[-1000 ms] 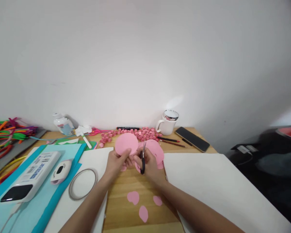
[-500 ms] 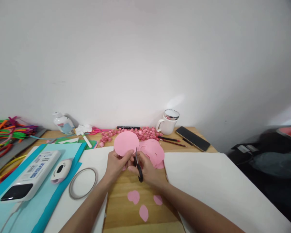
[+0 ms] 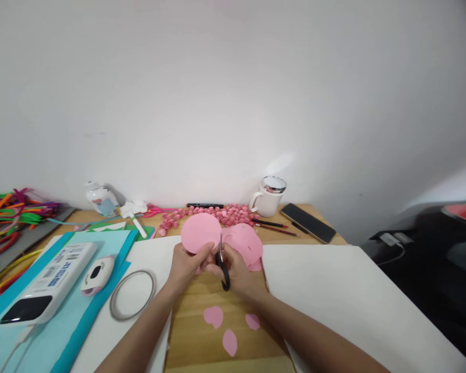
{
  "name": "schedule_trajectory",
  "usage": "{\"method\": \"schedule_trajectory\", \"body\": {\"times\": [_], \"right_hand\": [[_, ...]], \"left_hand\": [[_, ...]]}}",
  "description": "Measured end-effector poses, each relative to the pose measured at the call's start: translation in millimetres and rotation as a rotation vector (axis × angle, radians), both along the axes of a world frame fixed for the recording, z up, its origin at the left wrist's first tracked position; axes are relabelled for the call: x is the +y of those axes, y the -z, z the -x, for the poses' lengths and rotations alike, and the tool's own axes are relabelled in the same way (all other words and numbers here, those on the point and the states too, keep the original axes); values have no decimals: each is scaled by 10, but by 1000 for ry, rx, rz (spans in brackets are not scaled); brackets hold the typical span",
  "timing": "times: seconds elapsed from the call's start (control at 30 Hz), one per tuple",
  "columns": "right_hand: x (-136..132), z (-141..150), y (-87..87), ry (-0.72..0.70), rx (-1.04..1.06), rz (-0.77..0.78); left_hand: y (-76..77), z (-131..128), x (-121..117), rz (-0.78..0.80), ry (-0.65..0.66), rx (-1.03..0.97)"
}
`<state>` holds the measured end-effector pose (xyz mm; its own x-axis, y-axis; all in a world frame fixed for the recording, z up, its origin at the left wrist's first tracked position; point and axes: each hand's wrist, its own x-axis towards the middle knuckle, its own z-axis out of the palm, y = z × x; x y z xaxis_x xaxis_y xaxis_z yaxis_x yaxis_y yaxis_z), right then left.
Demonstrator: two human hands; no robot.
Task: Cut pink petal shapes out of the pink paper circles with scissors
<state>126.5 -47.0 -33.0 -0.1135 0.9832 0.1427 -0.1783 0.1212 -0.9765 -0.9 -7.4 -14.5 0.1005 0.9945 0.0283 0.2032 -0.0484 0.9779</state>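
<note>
Pinched in my left hand [image 3: 187, 265] is a round pink paper disc [image 3: 200, 232], held up and facing me. My right hand [image 3: 236, 272] is closed around black-handled scissors [image 3: 224, 274], whose blades point up at the disc's right edge. Whether the blades bite into the paper is too small to tell. Behind my right hand lies a pile of pink paper circles [image 3: 249, 242] with curved lines on them. Nearer to me, small pink paper petals [image 3: 230, 342] rest on the bare wood.
Pink rolled paper buds [image 3: 233, 213] lie along the wall beside a white mug [image 3: 269, 197] and a phone [image 3: 308, 223]. A tape roll [image 3: 132, 295], a white power bank [image 3: 48, 282] and blue paper [image 3: 112, 235] are at left. White sheets [image 3: 334, 290] flank the wooden table [image 3: 202, 352].
The scissors and the disc have shifted very slightly, with the blades looking a little more closed. Both hands keep nearly the same place.
</note>
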Motion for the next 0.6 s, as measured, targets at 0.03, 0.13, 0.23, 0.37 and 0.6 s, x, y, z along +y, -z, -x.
{"method": "schedule_trajectory", "body": {"times": [0.03,0.13,0.23,0.37,0.6], "right_hand": [[-3,-1,0,5,-5,7],[-12,-2,8,10,-6,9],[-19,1,23,0,6,-4],[-28,12,36,25,-18,11],[-28,38,44,44,-13,37]], "left_hand": [[7,5,4,9,10,-13],[29,13,14,27,34,-52],[35,7,14,39,41,-73],[9,-8,2,34,55,-72],[-43,-24,0,52,5,-5]]}}
